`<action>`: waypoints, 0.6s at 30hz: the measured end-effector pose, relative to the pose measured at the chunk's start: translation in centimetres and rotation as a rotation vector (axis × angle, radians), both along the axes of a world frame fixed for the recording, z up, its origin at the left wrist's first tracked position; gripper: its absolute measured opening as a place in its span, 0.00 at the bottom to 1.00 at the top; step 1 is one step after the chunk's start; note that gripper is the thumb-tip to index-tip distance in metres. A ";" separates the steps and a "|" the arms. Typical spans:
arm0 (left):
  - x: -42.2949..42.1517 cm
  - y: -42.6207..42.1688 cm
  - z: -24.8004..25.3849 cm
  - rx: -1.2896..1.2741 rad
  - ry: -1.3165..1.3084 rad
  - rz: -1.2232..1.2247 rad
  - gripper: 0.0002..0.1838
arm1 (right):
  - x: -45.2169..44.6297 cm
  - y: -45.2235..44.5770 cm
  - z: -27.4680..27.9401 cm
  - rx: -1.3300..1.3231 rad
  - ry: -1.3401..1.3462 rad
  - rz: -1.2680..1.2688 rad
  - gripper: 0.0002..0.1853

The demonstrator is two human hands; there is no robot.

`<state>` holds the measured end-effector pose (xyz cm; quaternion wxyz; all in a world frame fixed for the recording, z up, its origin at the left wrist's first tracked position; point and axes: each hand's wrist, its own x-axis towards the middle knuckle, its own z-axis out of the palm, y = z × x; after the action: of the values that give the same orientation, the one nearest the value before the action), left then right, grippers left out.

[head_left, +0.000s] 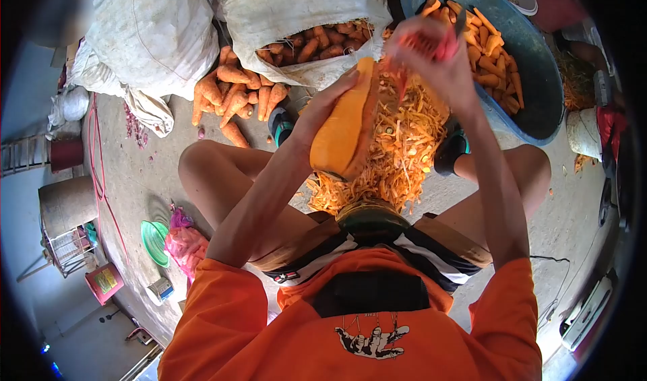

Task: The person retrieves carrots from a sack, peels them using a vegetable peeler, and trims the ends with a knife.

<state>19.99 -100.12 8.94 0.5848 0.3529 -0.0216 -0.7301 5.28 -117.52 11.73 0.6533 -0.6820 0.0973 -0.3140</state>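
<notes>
My left hand (318, 115) is closed around a thick, partly peeled carrot (342, 135), which is held tilted above my lap. Its near face is smooth bright orange, and a darker strip of skin runs down its right side. Up and to the right, my right hand (450, 68) is blurred by motion and closed on a red peeler (431, 45), whose exact shape is smeared. The peeler is apart from the carrot. Beneath both hands, a heap of orange peelings (404, 148) covers the floor between my feet.
A blue tub (546, 78) with peeled carrots (495, 51) stands at the right. Unpeeled carrots (236, 91) lie by an open white sack (296, 7). Another full sack (151, 27) stands at the left. A green basket (154, 243) and pink bag (187, 246) are on the floor.
</notes>
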 end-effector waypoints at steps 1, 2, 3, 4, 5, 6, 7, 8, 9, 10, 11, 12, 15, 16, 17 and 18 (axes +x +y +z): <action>0.0 -0.3 -0.5 -0.021 0.088 0.040 0.22 | -0.2 1.8 1.0 -0.005 -0.003 0.004 0.11; 0.0 -0.5 -0.7 -0.039 0.176 0.078 0.22 | -0.5 3.4 1.8 -0.301 -0.035 0.035 0.11; 0.0 -0.6 -0.4 -0.039 0.171 0.078 0.22 | -0.5 4.1 2.0 -0.594 -0.067 0.060 0.12; 0.0 -0.6 -0.1 -0.052 0.151 0.092 0.22 | -0.3 3.9 1.7 -0.591 -0.070 0.054 0.12; -0.3 -0.5 0.1 -0.061 0.135 0.103 0.21 | -0.1 3.4 0.9 -0.574 -0.095 -0.030 0.12; -0.3 -0.3 -0.2 -0.055 0.137 0.094 0.21 | 0.0 2.6 0.1 -0.558 -0.116 -0.116 0.12; -0.3 -0.1 -0.8 -0.130 0.098 0.040 0.21 | 0.1 0.8 -1.0 -0.559 -0.110 -0.127 0.12; -0.4 -0.2 -1.1 -0.208 0.060 -0.016 0.21 | 0.0 -1.7 -2.0 -0.367 -0.018 -0.198 0.13; -0.7 -0.4 -1.1 -0.215 0.064 -0.027 0.21 | -0.1 -2.7 -1.7 -0.176 0.069 -0.267 0.13; -0.8 -0.6 -1.0 -0.202 0.107 -0.033 0.22 | -0.4 -2.9 -1.6 -0.184 0.070 -0.275 0.13; -0.7 -0.6 -1.0 -0.188 0.146 -0.033 0.22 | -0.5 -2.9 -1.7 -0.140 0.064 -0.276 0.13; -0.7 -0.5 -0.5 -0.135 0.145 0.021 0.21 | -0.3 -2.5 -1.4 -0.095 0.057 -0.267 0.12; 0.4 -0.5 -1.6 -0.313 0.246 -0.040 0.21 | -0.6 3.1 1.6 -0.234 -0.009 0.044 0.13; 0.5 -0.1 -0.7 -0.239 0.316 -0.011 0.21 | -0.5 4.0 2.3 -0.233 -0.012 0.053 0.13; 0.4 0.0 -0.7 -0.234 0.314 -0.005 0.21 | -0.5 4.7 2.9 -0.434 -0.040 0.039 0.13; 0.1 0.1 -0.9 -0.238 0.321 0.038 0.21 | -0.6 5.2 3.0 -0.632 -0.067 0.018 0.13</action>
<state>20.05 -100.02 8.06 0.6320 0.1608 -0.0076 -0.7581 4.65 -112.33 14.69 0.4148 -0.8413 -0.0326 -0.3452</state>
